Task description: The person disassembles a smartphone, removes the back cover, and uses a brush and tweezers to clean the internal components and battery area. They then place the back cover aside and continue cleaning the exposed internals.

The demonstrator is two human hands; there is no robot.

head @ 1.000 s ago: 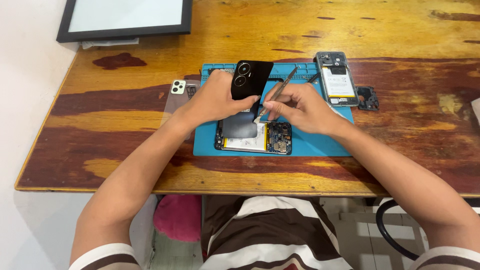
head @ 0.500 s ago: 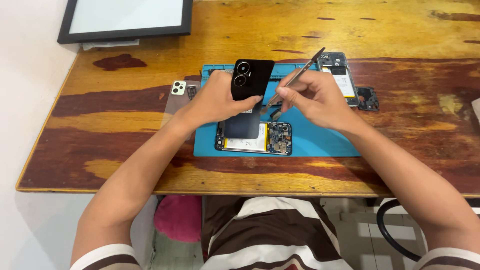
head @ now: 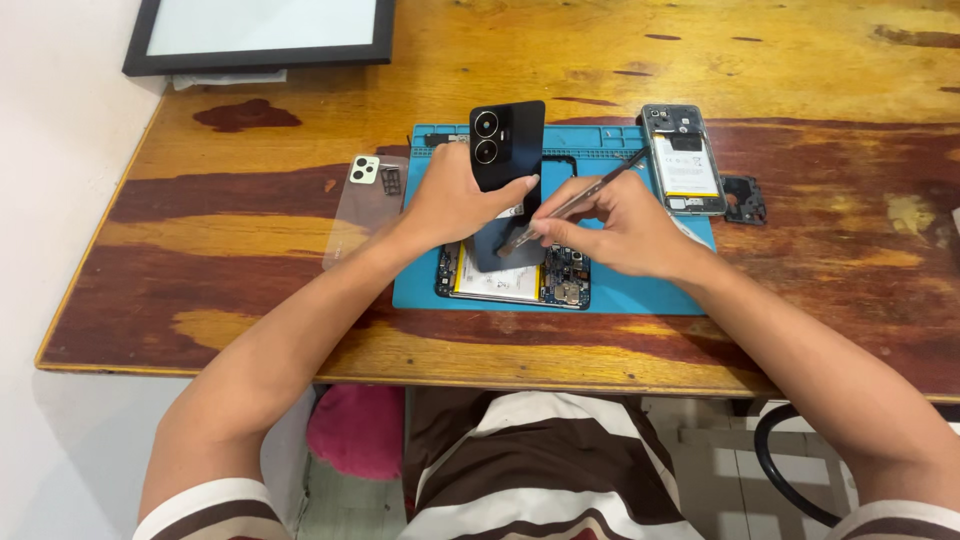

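Note:
My left hand [head: 455, 200] holds a black phone back cover [head: 506, 143] with two camera rings, tilted up off an opened phone [head: 515, 277] that lies on a blue repair mat [head: 620, 292]. My right hand [head: 615, 225] grips metal tweezers [head: 575, 201], their tip pointing down-left at the gap between the cover and the open phone. The phone's board and pale battery show below the cover.
A second opened phone [head: 683, 160] lies at the mat's upper right, a small dark part [head: 745, 199] beside it. A clear phone case [head: 362, 208] rests left of the mat. A black-framed panel [head: 262, 32] lies at the wooden table's far left.
My right hand swung the tweezers up and away, then brought them back down so the tip points under the raised cover. The left hand keeps holding the cover up.

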